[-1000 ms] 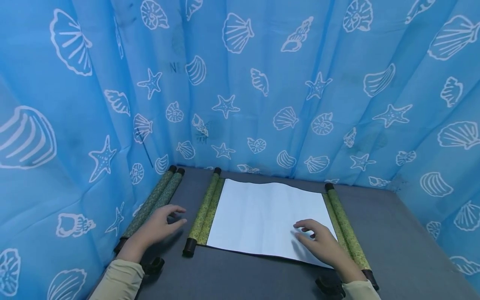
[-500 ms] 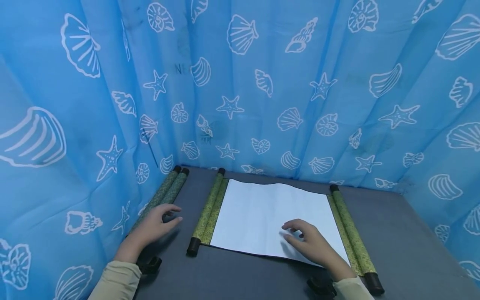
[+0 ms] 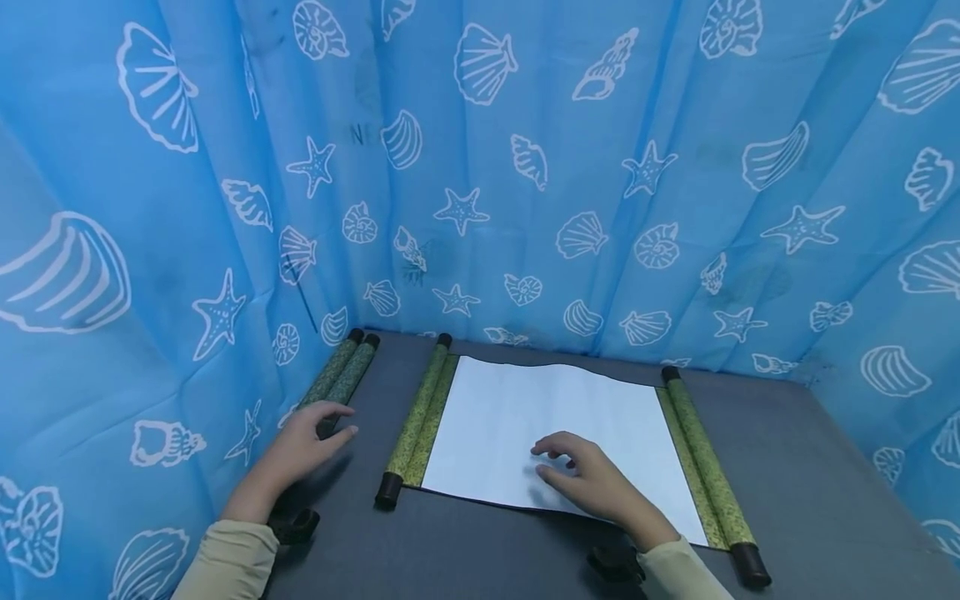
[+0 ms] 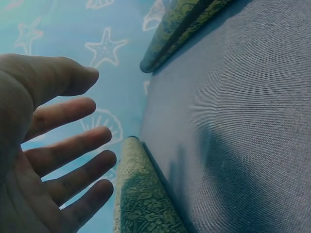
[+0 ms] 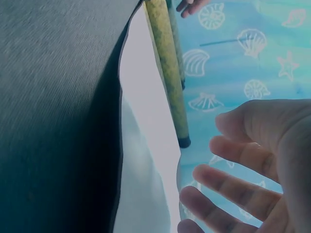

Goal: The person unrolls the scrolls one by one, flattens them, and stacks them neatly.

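Observation:
An unrolled scroll with a white sheet (image 3: 487,417) lies across the table, a yellow-green patterned roller (image 3: 418,400) with dark end caps at its left and another roller (image 3: 708,462) at its right. Over the sheet's front part hovers my right hand (image 3: 600,483), its fingers loosely bent and nothing in them. My left hand (image 3: 300,450) is raised beside two dark green rolled scrolls (image 3: 341,375), partly hiding them. In the left wrist view the fingers (image 4: 77,145) spread apart, a green scroll (image 4: 146,199) below. The right wrist view has the right hand (image 5: 252,165) beside the sheet (image 5: 146,131).
A blue curtain (image 3: 510,208) printed with white shells and starfish hangs behind the table and along both sides. Grey cloth (image 3: 810,467) covers the tabletop. A dark wrist strap mount (image 3: 296,527) juts below the left wrist, a similar one (image 3: 615,562) below the right.
My right hand has moved left over the white sheet, away from the right roller. The left hand has drifted slightly left. The scroll looks unmoved; the head view has shifted a little.

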Demonstrator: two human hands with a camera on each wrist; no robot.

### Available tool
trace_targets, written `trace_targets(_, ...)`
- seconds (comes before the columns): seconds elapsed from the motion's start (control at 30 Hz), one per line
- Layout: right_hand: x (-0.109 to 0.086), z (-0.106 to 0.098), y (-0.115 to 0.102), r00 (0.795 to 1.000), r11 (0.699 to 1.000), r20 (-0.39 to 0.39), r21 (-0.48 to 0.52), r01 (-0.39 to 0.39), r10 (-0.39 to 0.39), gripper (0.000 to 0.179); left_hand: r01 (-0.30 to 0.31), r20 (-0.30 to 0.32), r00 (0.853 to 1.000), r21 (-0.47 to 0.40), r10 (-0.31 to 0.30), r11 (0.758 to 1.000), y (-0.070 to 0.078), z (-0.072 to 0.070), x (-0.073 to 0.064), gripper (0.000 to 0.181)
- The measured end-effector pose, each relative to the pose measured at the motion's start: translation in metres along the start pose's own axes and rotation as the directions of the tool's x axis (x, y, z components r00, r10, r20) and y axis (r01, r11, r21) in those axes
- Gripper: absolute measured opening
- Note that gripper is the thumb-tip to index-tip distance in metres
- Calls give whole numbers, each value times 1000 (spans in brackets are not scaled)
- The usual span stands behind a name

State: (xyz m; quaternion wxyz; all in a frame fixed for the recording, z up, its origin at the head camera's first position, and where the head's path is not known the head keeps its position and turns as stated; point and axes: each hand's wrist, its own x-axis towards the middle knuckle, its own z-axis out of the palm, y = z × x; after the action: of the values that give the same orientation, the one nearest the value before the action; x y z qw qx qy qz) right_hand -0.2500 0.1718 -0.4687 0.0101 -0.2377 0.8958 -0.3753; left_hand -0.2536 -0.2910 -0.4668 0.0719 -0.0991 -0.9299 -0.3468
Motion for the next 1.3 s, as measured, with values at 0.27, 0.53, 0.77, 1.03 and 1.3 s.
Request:
trace_targets(0.27,11,9,-9,999,999,29,36,33,-34,27,19,-30,999,-12,-19,1000,-1,-7,1,33)
trace_targets(0.53,25,27,-27,996,995,71,92,48,-55,29,50,-38,998,-19,-50,999,-3,-13,1,35)
trace_targets(0.77,38,44,-43,991,988,96,134,81,-94,31,75,-54,996,-25,-76,997,-4,-19,-1,41)
trace_targets(1.03,50,64,-54,987,982,119,168,83,-104,34,81,-47,995,-38,-83,996,-7,-21,-4,40)
trace_targets(1.3,60,80,-70,984,972,134,221,82,-114,37,111,-49,992,-38,-113,993,-14,-25,-8,44)
